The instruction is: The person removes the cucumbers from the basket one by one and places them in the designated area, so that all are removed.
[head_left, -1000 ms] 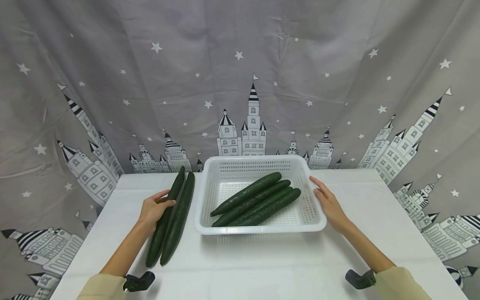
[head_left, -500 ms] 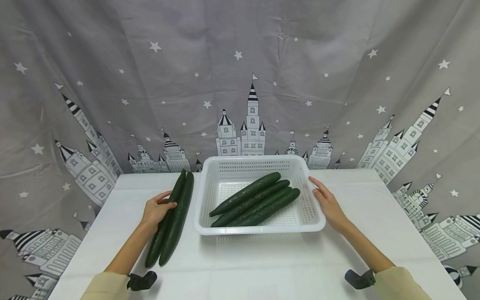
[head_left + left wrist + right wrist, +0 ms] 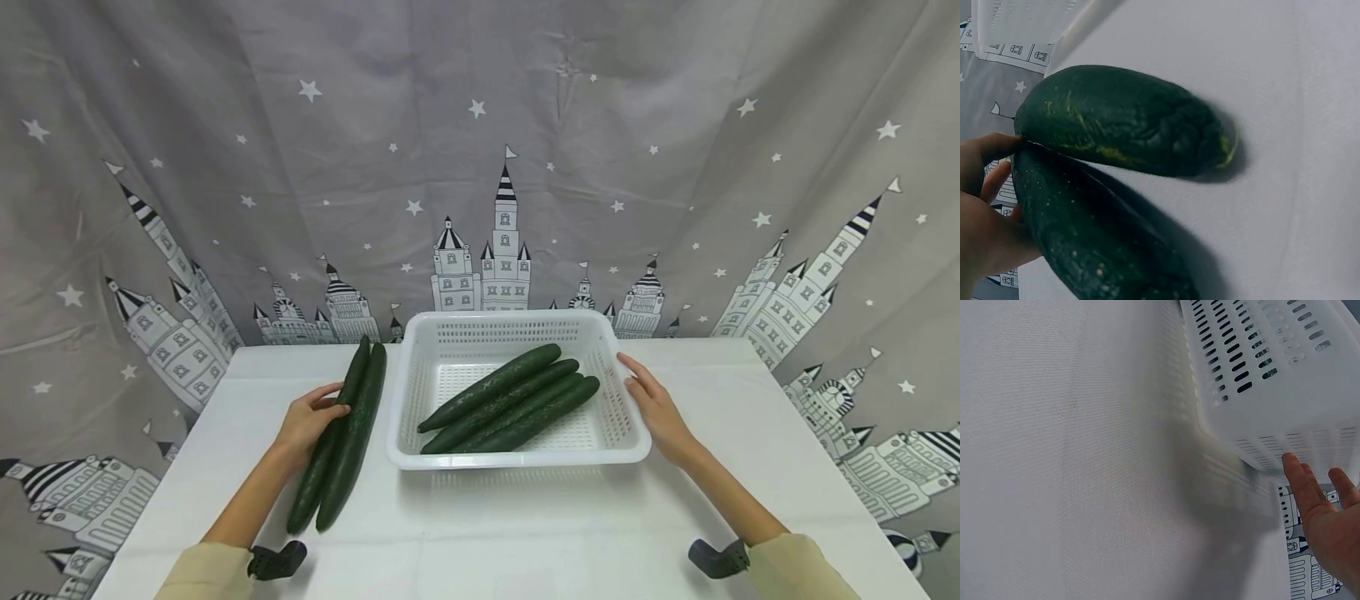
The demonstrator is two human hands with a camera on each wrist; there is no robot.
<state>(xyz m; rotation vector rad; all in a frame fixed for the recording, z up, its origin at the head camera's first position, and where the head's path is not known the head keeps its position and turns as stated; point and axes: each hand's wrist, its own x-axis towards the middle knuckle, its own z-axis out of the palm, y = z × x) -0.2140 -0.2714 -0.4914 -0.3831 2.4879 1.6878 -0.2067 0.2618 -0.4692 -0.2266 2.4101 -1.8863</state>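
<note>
Two dark green cucumbers lie side by side left of the basket. My left hand [image 3: 307, 423] pinches the left cucumber [image 3: 322, 458] near its middle, thumb on its right side and fingers on its left. The right cucumber [image 3: 352, 450] touches it along the upper part, and their near ends spread apart in the left wrist view. My right hand [image 3: 663, 417] rests with fairly straight fingers against the right wall of a white plastic basket [image 3: 525, 457]. Inside the basket, several cucumbers [image 3: 491, 388] lie slantwise, close together.
A white cloth [image 3: 525, 533] covers the table. Right behind its far edge hangs a grey curtain [image 3: 480, 183] printed with castles and stars. The basket has slotted walls and a raised rim.
My left hand has tipped the left cucumber's far end right, against the other cucumber, then shifted slightly back left. The right hand and basket have stayed put.
</note>
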